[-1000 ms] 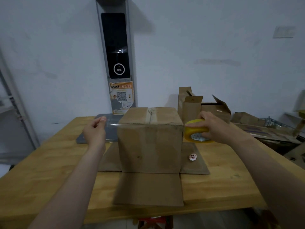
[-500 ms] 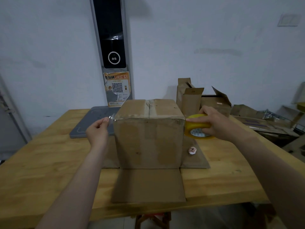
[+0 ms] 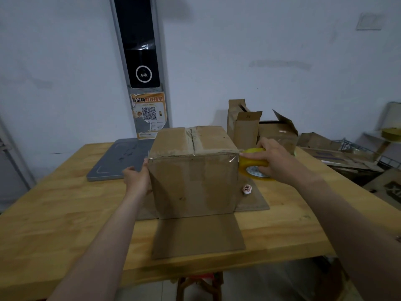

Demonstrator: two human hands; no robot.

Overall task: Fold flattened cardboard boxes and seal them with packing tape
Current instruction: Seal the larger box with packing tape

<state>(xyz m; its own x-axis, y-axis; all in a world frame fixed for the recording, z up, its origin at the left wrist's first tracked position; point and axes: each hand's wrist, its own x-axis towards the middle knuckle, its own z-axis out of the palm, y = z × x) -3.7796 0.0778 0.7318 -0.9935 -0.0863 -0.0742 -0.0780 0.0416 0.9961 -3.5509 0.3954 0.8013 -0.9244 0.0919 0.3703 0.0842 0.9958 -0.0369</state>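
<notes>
A plain brown cardboard box stands upright near the middle of a pale wooden tabletop, seen from above and in front. Its top flaps are closed and meet in a seam running away from the viewer, with a band of older tape along it. The bottom flaps are spread flat on the tabletop: a front flap reaches toward the near edge and a right flap lies out to the side. A strip of clear tape runs glossy and slightly wrinkled along the upper part of the front face, from the left corner to the right corner. The left hand is against the box's upper left corner, thumb up along the edge where the strip ends, the fingers partly curled beside the box's left side; whether it pinches the tape end or only presses it cannot be told. The right hand grips a yellow tape roll, fingers curled over its rim, holding it just beside the upper right corner, where the strip leaves the box. A small round white object sits on the right flap below the roll. Behind the box lie a grey mat and a tall dark device against the wall, with smaller open boxes at the right rear.
</notes>
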